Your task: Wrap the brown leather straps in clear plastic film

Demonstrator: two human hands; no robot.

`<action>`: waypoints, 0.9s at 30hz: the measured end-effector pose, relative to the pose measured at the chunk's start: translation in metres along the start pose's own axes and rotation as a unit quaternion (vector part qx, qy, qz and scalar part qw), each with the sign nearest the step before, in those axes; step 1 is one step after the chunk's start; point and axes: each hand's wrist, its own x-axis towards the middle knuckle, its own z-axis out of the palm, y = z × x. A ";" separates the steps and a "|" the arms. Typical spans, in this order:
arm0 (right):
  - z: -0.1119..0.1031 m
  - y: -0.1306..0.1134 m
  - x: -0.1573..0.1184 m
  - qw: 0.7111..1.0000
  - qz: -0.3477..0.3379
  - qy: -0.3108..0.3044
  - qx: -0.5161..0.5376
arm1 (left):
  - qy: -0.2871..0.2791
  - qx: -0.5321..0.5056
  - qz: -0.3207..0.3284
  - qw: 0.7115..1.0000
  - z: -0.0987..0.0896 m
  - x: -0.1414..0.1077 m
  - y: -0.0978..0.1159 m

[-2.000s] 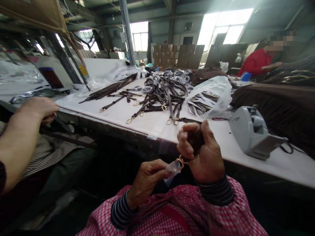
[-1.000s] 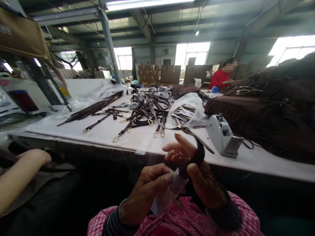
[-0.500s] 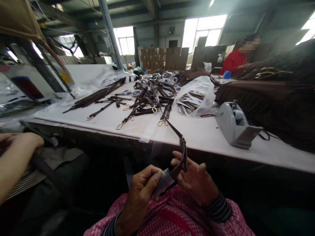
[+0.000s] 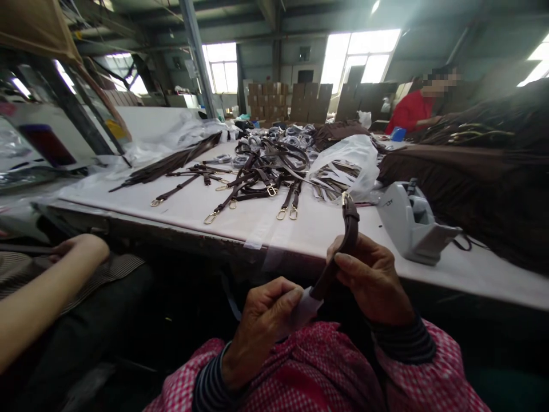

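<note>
A dark brown leather strap [image 4: 350,224] runs between my hands, with a gold buckle near its upper end. My left hand [image 4: 268,323] is closed on the strap's lower end, where a whitish translucent wrap [image 4: 307,308] covers it. Higher up, my right hand [image 4: 375,280] pinches the bare leather between thumb and fingers, below the buckle. Beyond my hands, a tangle of similar brown straps [image 4: 253,183] with gold clasps lies on the white table [image 4: 201,237].
A grey tape dispenser [image 4: 414,229] stands at the right, near a dark brown fabric pile [image 4: 467,183]. A clear plastic bag [image 4: 358,154] of strips sits behind. At far left is another person's arm [image 4: 51,297]; a person in red [image 4: 407,111] is across the table.
My right hand has gone from open fingers beside the strap to pinching it, moving up and right. The buckle end has risen. My left hand has shifted slightly right, still holding the wrapped end.
</note>
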 end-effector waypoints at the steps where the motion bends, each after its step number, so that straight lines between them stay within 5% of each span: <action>1: 0.000 -0.001 -0.001 1.000 -0.013 -0.006 -0.022 | 0.003 -0.010 -0.002 1.000 0.002 0.002 0.002; 6: 0.004 -0.002 -0.009 0.995 -0.037 -0.015 -0.093 | 0.027 -0.038 -0.019 0.999 0.013 0.010 0.012; 12: 0.009 -0.003 -0.016 0.999 -0.009 -0.013 -0.035 | -0.017 -0.018 0.001 1.000 0.020 0.012 0.022; 17: 0.004 0.001 -0.016 0.997 0.024 -0.042 0.061 | -0.018 0.023 0.029 0.999 0.027 0.003 0.032; 22: -0.009 -0.005 -0.001 0.965 0.102 -0.001 0.241 | -0.048 0.050 0.043 0.997 0.031 -0.006 0.035; 27: -0.014 -0.033 0.001 0.987 0.030 -0.018 0.155 | -0.034 0.013 -0.028 0.999 0.034 0.001 0.031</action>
